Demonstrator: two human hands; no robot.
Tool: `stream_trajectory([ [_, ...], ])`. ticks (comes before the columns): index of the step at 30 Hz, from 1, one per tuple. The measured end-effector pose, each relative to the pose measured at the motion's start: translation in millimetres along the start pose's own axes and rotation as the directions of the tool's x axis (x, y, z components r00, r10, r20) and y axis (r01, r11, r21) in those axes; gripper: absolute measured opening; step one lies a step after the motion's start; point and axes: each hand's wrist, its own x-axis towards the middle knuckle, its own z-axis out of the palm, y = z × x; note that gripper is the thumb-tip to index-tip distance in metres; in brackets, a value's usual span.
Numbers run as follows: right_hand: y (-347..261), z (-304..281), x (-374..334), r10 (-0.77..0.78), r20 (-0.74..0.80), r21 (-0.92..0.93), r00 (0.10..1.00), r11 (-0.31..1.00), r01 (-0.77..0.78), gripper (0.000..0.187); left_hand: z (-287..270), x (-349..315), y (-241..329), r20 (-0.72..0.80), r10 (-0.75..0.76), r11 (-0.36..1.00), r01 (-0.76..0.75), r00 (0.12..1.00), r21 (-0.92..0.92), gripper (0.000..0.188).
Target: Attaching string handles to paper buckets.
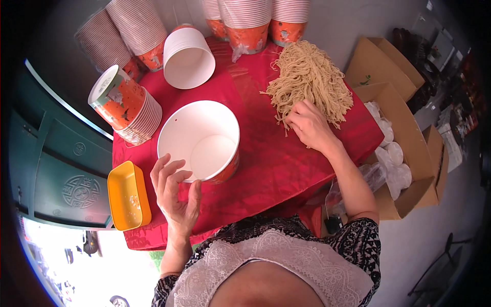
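The right hand (307, 125) lies with its fingers curled into the near edge of the pile of pale noodles (309, 82), pinching at a few strands; how much it grasps is hidden under the fingers. The left hand (176, 192) is open, fingers spread and slightly curved, cupping the near side of the big empty paper bowl (199, 140) (white inside, orange outside) without closing round it. That bowl stands on the red tablecloth (276, 163), left of the noodles. Just left of the bowl lies an orange-yellow rectangular tray (128, 197) at the table's edge. Beyond the bowl, stacks of the same bowls (130, 105) lean on their sides. Right of the noodles, off the table, stand open cardboard boxes (404, 148).
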Motion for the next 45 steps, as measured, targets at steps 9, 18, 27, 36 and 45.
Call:
stream_trajectory([
  [9, 2, 2, -1, -0.167, 0.110, 0.002, 0.980, 0.986, 0.168, 0.006, -1, 1, 2, 0.000, -0.001, 1.000, 0.001, 1.000, -0.002, 0.019],
  [18, 2, 9, 5, -0.221, 0.113, -0.033, 0.969, 0.974, 0.226, 0.002, 0, 1, 3, -0.007, 0.006, 1.000, -0.006, 1.000, 0.013, 0.019],
  [27, -19, 19, -3, -0.211, 0.058, 0.058, 0.976, 0.977, 0.207, 0.006, -2, 0, 12, -0.073, 0.042, 0.997, -0.037, 0.996, 0.065, 0.026],
  [36, -120, 19, -13, -0.110, -0.197, 0.396, 0.974, 0.900, 0.181, 0.017, -8, -13, 42, 0.139, -0.042, 0.940, 0.086, 0.989, -0.330, 0.009],
  [45, -168, 18, -24, -0.076, -0.247, 0.455, 0.966, 0.871, 0.185, 0.020, 22, -26, 42, 0.574, -0.342, 0.571, 0.650, 0.744, -0.501, 0.028],
])
